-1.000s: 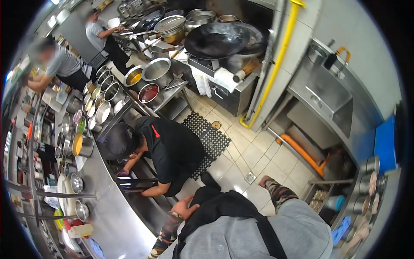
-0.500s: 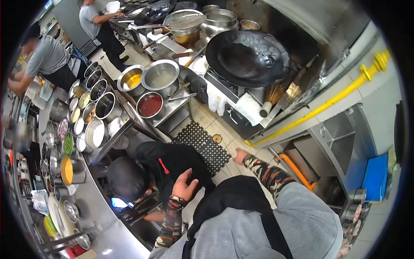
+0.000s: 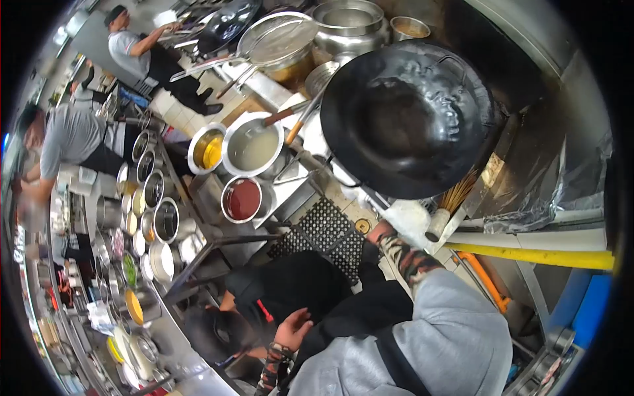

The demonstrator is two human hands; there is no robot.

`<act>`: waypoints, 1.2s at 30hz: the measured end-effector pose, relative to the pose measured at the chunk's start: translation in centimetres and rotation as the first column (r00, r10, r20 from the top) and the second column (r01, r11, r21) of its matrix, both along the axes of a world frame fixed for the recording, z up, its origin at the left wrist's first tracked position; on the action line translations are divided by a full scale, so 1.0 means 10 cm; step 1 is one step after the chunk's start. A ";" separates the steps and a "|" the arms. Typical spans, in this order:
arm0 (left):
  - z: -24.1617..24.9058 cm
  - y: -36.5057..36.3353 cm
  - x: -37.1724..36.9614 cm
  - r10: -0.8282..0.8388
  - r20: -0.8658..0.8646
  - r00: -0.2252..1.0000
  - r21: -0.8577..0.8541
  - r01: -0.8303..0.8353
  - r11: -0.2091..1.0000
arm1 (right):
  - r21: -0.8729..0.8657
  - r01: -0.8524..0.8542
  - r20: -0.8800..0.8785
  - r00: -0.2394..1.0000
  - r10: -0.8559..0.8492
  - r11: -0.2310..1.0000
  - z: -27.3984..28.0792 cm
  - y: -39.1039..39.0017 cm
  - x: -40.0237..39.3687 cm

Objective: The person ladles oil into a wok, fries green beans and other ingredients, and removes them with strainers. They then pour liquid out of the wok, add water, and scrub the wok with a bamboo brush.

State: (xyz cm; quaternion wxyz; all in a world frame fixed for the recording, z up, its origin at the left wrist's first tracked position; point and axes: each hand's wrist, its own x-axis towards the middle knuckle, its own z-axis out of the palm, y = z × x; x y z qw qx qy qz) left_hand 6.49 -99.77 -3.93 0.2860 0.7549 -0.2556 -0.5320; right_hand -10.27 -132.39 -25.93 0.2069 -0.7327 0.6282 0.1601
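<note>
My left hand (image 3: 292,331) is in the air with nothing in it, its fingers apart and slightly bent. It is beside a crouching person in a black top (image 3: 290,284) and a dark cap. My right hand (image 3: 381,232) reaches forward, close to the front of the stove and just below a white cloth (image 3: 408,216); its fingers are blurred and run together. Above it, a large black wok (image 3: 396,119) rests on the stove, its inside shiny. A bamboo brush (image 3: 456,198) lies by the wok's near right side.
Left of the wok stand pots of red sauce (image 3: 242,199), cloudy liquid (image 3: 254,148) and yellow liquid (image 3: 210,150). A perforated black mat (image 3: 323,228) covers the floor ahead. A yellow pipe (image 3: 528,256) runs at right. Other people stand at far left.
My view has swung toward the stove, and the wok appears larger and nearer. My right hand has come closer to the stove front. The left hand stays beside the crouching person, fingers more bent.
</note>
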 end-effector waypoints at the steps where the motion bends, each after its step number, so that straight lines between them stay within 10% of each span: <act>1: 0.03 -0.33 0.02 -0.073 0.052 0.996 -0.115 0.079 0.990 | -0.270 0.035 -0.048 0.998 -0.050 0.962 -0.27 0.17 0.01; 2: 0.09 -0.71 0.04 -0.140 0.111 0.984 -0.230 0.163 0.960 | -0.525 0.053 -0.085 0.990 -0.114 0.850 -0.09 0.22 0.06; 6: 0.61 -2.23 0.00 -0.110 0.743 0.660 -0.444 0.609 0.657 | -0.076 -0.252 0.480 0.839 0.257 0.965 1.23 0.41 -0.40; 8: 0.91 -2.83 -0.06 -0.040 0.830 0.556 -0.461 0.724 0.514 | 0.285 -0.547 0.636 0.722 0.272 0.787 1.63 0.19 -0.55; 11: 0.82 -3.44 -0.01 -0.174 0.897 0.407 -0.328 0.875 0.356 | 0.493 -0.459 0.731 0.680 -0.065 0.739 1.61 -0.06 -0.77; 16: 0.61 -3.92 0.02 -0.253 0.960 0.119 -0.026 0.939 0.343 | 0.294 -0.496 0.930 0.347 -0.124 0.817 1.48 -0.03 -1.12; 20: 0.95 -4.33 -0.35 -0.118 0.986 0.115 -0.081 0.961 0.264 | 0.226 -0.443 0.891 0.454 -0.001 0.868 1.66 0.00 -1.32; 23: 0.95 -4.92 -0.62 -0.152 0.979 0.137 -0.102 0.971 0.218 | 0.478 -0.307 0.867 0.313 -0.387 0.823 1.59 0.04 -1.10; 29: 0.37 -5.55 -0.77 -0.283 0.942 0.179 -0.174 0.984 0.045 | 0.448 -0.096 0.836 0.396 -0.379 0.889 2.41 -0.16 -0.63; 33: 0.65 -5.60 -0.61 -0.665 0.587 0.462 -0.351 0.885 0.306 | 0.516 -0.067 0.787 0.431 -0.441 0.854 2.53 -0.37 -0.19; 34: 0.62 -5.66 -0.61 -0.577 0.759 0.300 -0.233 0.954 0.190 | 0.526 -0.074 0.780 0.440 -0.445 0.847 2.55 -0.47 -0.08; 36: 0.47 -5.69 -0.53 -0.433 0.812 0.391 -0.416 0.909 0.040 | 0.545 -0.085 0.765 0.458 -0.453 0.834 2.66 -0.65 0.00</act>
